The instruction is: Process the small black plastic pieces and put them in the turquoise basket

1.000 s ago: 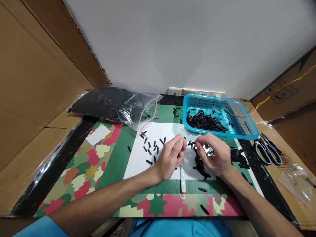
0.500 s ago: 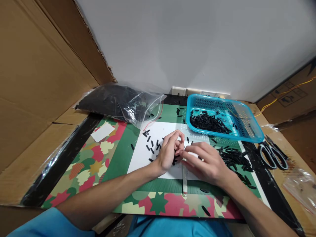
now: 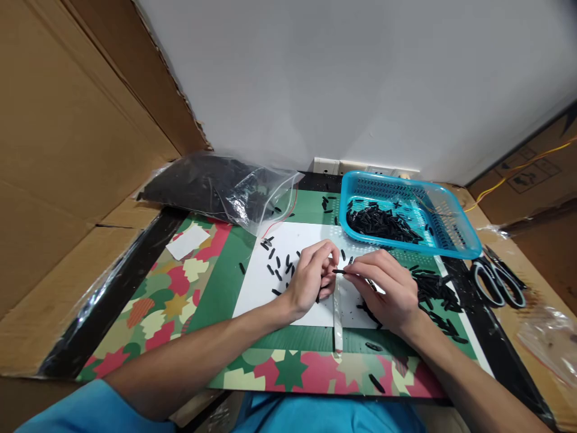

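Note:
Over the white sheet [image 3: 256, 294], my right hand [image 3: 383, 285] pinches a small slim black piece [image 3: 339, 271] between thumb and fingertips. The piece points left, its tip close to the fingers of my left hand [image 3: 311, 278]. My left hand is curled closed with the wrist low over the sheet; whatever its fingers grip is hidden. Below the fingertips a narrow whitish strip [image 3: 338, 325] runs toward me. Similar loose black pieces [image 3: 278, 262] lie scattered left of my left hand, and a larger pile [image 3: 435, 290] sits right of my right hand.
A blue plastic basket [image 3: 412, 248] with many black pieces stands at the back right. Scissors [image 3: 500, 282] lie right of it. At the back left rests a zip bag [image 3: 202, 186] of dark contents. Cardboard [image 3: 81, 120] walls the left side; a small white paper [image 3: 187, 242] lies nearby.
My right hand has shifted slightly up and right, and its fingertips now show a black piece pinched level. My left hand has barely moved.

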Action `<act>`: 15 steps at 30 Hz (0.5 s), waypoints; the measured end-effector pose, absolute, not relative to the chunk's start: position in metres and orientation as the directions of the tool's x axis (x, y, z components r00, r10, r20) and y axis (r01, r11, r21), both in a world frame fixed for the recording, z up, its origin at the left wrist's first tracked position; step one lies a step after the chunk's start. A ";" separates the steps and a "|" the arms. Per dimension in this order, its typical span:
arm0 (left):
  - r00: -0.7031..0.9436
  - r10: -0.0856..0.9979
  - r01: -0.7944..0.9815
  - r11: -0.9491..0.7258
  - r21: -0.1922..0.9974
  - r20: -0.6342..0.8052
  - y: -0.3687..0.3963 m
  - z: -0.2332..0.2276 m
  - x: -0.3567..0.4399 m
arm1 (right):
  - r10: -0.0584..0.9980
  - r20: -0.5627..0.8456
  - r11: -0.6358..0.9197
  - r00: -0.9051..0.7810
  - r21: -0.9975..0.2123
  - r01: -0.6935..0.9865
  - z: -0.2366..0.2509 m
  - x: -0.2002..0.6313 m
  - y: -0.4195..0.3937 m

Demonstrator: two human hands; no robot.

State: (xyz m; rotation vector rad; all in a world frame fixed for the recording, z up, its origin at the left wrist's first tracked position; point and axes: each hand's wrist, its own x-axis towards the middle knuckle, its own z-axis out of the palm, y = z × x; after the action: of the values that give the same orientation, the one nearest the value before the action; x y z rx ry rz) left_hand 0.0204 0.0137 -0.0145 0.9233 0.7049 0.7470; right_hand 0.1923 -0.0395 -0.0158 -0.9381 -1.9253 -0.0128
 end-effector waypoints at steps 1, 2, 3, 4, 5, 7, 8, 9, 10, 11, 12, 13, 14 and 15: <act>0.558 0.803 -0.252 0.404 0.879 -0.209 0.013 -0.014 0.020 | 0.610 0.760 0.688 -0.224 -0.368 0.626 -0.016 0.194 -0.039; 0.569 0.795 -0.251 0.409 0.878 -0.208 0.012 -0.014 0.020 | 0.615 0.760 0.674 -0.209 -0.370 0.639 -0.016 0.195 -0.038; 0.582 0.788 -0.252 0.411 0.876 -0.202 0.011 -0.014 0.020 | 0.616 0.763 0.664 -0.197 -0.369 0.650 -0.016 0.196 -0.038; 0.595 0.781 -0.256 0.407 0.877 -0.189 0.010 -0.014 0.020 | 0.617 0.764 0.657 -0.186 -0.371 0.657 -0.017 0.197 -0.037; 0.607 0.775 -0.260 0.400 0.879 -0.173 0.009 -0.014 0.020 | 0.617 0.767 0.653 -0.177 -0.373 0.659 -0.017 0.198 -0.037; 0.623 0.769 -0.267 0.378 0.886 -0.140 0.007 -0.014 0.019 | 0.623 0.766 0.646 -0.160 -0.388 0.658 -0.017 0.198 -0.036; 0.626 0.769 -0.269 0.366 0.891 -0.127 0.006 -0.014 0.019 | 0.631 0.761 0.641 -0.153 -0.400 0.655 -0.017 0.197 -0.036; 0.627 0.770 -0.271 0.356 0.894 -0.117 0.005 -0.014 0.018 | 0.642 0.754 0.633 -0.141 -0.416 0.653 -0.016 0.197 -0.036; 0.627 0.771 -0.272 0.349 0.897 -0.109 0.005 -0.014 0.018 | 0.657 0.743 0.621 -0.127 -0.438 0.650 -0.016 0.196 -0.037; 0.627 0.772 -0.274 0.342 0.899 -0.103 0.004 -0.014 0.018 | 0.677 0.728 0.606 -0.108 -0.467 0.644 -0.015 0.195 -0.037; 0.627 0.774 -0.277 0.335 0.900 -0.095 0.003 -0.013 0.018 | 0.701 0.708 0.585 -0.085 -0.503 0.636 -0.014 0.195 -0.038; 0.626 0.775 -0.282 0.328 0.902 -0.086 0.003 -0.013 0.018 | 0.729 0.682 0.561 -0.059 -0.545 0.623 -0.013 0.194 -0.038; 0.623 0.779 -0.288 0.320 0.903 -0.077 0.002 -0.013 0.018 | 0.757 0.652 0.533 -0.030 -0.591 0.605 -0.011 0.194 -0.039; 0.619 0.782 -0.293 0.310 0.904 -0.068 0.002 -0.014 0.018 | 0.786 0.619 0.505 -0.003 -0.638 0.581 -0.010 0.193 -0.039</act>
State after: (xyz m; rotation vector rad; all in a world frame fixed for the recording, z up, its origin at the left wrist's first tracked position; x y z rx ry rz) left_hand 0.0183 0.0016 -0.0136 1.0232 0.5641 0.7617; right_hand 0.1931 -0.0394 -0.0103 -1.1732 -1.6880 0.2409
